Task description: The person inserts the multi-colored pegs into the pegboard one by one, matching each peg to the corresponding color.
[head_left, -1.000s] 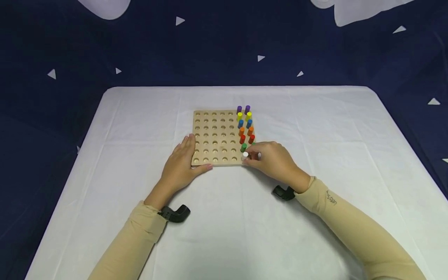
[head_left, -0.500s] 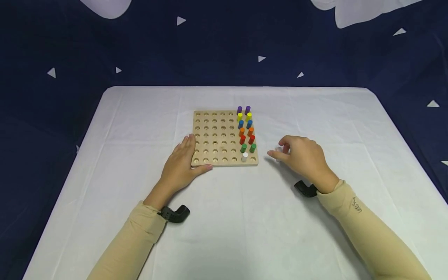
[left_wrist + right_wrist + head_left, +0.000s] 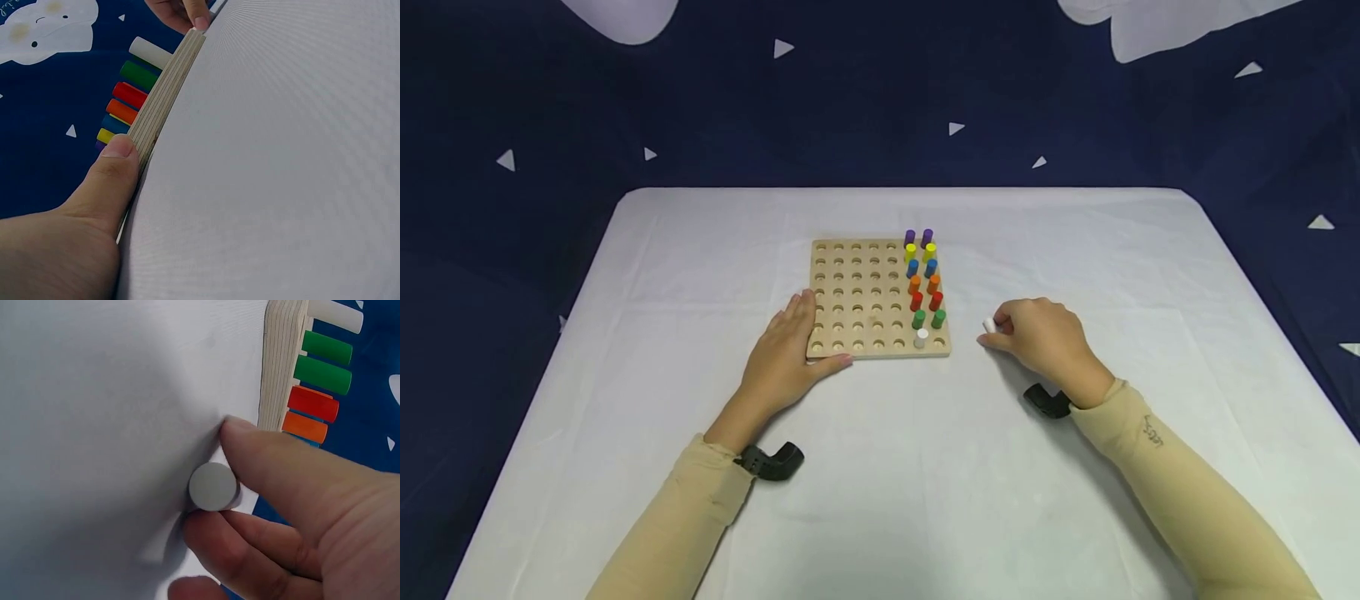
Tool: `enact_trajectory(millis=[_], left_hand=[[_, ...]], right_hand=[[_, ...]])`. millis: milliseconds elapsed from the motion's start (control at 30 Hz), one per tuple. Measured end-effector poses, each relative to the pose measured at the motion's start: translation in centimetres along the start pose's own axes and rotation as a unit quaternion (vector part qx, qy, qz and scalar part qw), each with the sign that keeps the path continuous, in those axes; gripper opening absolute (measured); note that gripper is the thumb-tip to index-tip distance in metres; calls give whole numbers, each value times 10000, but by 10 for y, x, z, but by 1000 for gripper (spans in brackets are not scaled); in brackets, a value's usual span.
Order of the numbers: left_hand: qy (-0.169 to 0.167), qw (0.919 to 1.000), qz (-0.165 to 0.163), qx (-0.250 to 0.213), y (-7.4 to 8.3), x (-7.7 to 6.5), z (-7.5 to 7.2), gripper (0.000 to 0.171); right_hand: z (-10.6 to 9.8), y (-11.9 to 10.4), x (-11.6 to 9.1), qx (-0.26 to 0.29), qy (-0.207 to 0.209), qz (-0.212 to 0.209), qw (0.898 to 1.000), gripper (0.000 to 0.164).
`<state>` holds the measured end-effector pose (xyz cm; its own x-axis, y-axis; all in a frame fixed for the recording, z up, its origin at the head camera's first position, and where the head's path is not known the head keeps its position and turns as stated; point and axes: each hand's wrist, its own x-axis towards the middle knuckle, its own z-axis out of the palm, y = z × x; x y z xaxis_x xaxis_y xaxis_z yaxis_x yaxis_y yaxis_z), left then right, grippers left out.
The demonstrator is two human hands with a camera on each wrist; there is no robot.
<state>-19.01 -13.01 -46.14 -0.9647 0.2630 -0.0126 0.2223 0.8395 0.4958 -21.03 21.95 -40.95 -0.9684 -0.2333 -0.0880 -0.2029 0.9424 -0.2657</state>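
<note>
A square wooden pegboard (image 3: 857, 310) lies on the table. Pegs stand in its two right columns: purple, yellow, blue, orange, red and green pairs from back to front. In the front row, a single white peg (image 3: 921, 338) stands beside the bare corner hole. My left hand (image 3: 780, 343) rests along the board's left edge, fingers straight, thumb (image 3: 112, 172) against the front edge. To the right of the board, my right hand (image 3: 1048, 342) pinches another white peg (image 3: 212, 486) between thumb and index finger, close over the tablecloth.
A white cloth (image 3: 880, 467) covers the table. Behind it hangs a dark blue backdrop (image 3: 865, 108) with white triangles. Black wrist cameras sit below the left hand (image 3: 771, 461) and the right hand (image 3: 1047, 402).
My right hand has let go of the white peg in the front row, moved right off the board and now pinches another white peg. The left hand stays in place.
</note>
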Motion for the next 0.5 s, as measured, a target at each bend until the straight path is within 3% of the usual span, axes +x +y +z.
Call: enact_trajectory(millis=[200,500], left_hand=[[15,10000,5,21,-2,-1,0,114],[-17,10000,-9,-28,0,0,0,114]], right_hand=[[1,-1,3,56,-159,-157,9997,26],[1,-5,4,528,129,-407,9977,24]])
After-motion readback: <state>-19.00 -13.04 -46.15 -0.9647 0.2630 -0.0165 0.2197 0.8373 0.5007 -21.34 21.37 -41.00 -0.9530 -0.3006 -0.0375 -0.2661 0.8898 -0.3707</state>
